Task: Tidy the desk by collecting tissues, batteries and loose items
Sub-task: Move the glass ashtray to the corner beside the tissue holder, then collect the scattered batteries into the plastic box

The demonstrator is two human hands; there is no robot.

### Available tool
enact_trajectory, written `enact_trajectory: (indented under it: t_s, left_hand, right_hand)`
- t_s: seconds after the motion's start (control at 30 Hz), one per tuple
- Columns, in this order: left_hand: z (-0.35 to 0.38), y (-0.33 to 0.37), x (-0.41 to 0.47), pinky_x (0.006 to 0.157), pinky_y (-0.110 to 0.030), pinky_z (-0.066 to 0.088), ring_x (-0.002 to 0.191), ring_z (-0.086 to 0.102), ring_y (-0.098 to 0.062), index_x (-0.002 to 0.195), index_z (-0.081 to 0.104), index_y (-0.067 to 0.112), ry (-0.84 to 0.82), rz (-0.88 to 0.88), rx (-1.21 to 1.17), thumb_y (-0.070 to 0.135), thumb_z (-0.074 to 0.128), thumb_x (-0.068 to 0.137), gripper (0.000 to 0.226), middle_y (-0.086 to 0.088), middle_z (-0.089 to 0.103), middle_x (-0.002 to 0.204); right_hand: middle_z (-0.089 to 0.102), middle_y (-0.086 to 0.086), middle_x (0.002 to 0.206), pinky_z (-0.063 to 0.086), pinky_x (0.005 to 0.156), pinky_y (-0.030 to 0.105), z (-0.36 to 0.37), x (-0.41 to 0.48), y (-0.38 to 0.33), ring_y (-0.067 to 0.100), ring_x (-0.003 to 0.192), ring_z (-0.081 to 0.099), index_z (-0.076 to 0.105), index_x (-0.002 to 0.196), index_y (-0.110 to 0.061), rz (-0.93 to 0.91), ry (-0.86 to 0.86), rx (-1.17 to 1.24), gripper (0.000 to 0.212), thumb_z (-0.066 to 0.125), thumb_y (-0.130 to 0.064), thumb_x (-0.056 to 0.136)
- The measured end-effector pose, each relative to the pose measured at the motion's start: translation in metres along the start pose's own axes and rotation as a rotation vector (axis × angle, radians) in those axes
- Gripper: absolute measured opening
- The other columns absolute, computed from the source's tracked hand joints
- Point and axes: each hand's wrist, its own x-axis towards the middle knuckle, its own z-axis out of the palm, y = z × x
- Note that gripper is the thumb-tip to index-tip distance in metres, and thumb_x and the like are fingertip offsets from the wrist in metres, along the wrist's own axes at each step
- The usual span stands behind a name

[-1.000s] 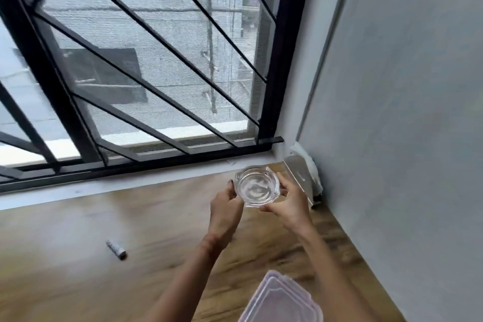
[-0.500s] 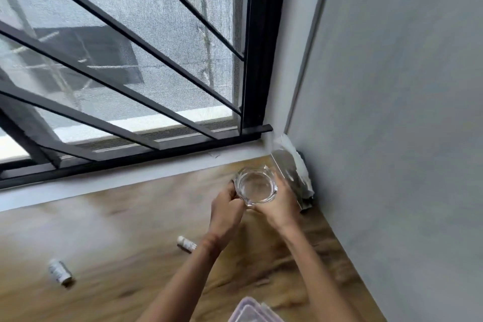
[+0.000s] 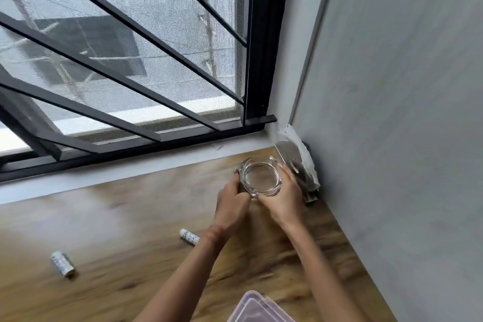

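Observation:
A clear glass ashtray (image 3: 261, 177) is held between both hands near the desk's far right corner. My left hand (image 3: 231, 205) grips its left rim and my right hand (image 3: 283, 197) grips its right side. Two small white batteries lie on the wooden desk (image 3: 130, 217): one battery (image 3: 189, 236) just left of my left forearm, the other battery (image 3: 62, 263) further left. A metal holder with white tissue (image 3: 300, 165) leans in the corner, right behind my right hand.
A clear plastic container (image 3: 257, 308) sits at the near edge between my forearms. A grey wall (image 3: 392, 138) bounds the desk on the right. A barred, screened window (image 3: 130, 60) with a pale sill runs along the back.
The view has shifted so that a second battery now shows at the left. Both hands keep hold of the ashtray, which has sunk slightly closer to the desk by the corner.

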Motion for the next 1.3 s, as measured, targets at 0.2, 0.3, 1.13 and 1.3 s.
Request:
enact_trajectory:
  t_s: [0.2,0.3,1.13,1.3]
  left_hand:
    - [-0.004,0.014,-0.025,0.077,-0.027,0.041,0.107,0.056,-0.032,0.138,0.041,0.015,0.033,0.079,0.071,-0.007,0.042,0.079,0.062,-0.019,0.063,0.113]
    - [-0.013,0.011,-0.039,0.090,-0.016,0.035,0.127,0.046,-0.025,0.143,0.031,0.012,0.048,0.115,0.162,-0.007,0.040,0.081,0.066,-0.012,0.050,0.137]
    - [-0.215,-0.059,-0.285,0.096,-0.006,0.024,0.132,0.043,-0.021,0.141,0.035,0.008,0.497,0.261,0.373,-0.001,0.050,0.087,0.057,-0.006,0.042,0.144]
    - [-0.266,-0.095,-0.346,0.104,-0.023,0.032,0.127,0.047,-0.026,0.140,0.039,0.010,0.632,0.166,0.346,0.004,0.049,0.089,0.052,-0.006,0.046,0.142]
  right_hand:
    - [0.027,0.005,0.151,0.004,0.108,0.010,-0.003,-0.018,-0.015,0.017,0.142,0.018,0.034,0.140,-0.007,-0.075,-0.078,-0.108,0.078,0.074,-0.021,0.075]
    - [0.024,0.004,0.153,-0.002,0.104,0.004,0.000,-0.031,-0.023,0.016,0.143,0.015,0.033,0.141,-0.008,-0.116,-0.085,-0.132,0.075,0.072,-0.017,0.078]
    - [0.053,0.006,0.131,0.026,0.097,0.010,0.059,-0.281,-0.174,0.016,0.125,0.046,0.050,0.127,-0.009,-0.332,-0.301,0.066,0.048,0.067,-0.019,0.083]
    - [0.053,0.004,0.131,0.035,0.098,0.019,0.088,-0.339,-0.189,0.016,0.122,0.049,0.051,0.126,-0.010,-0.288,-0.390,0.120,0.047,0.066,-0.021,0.083]
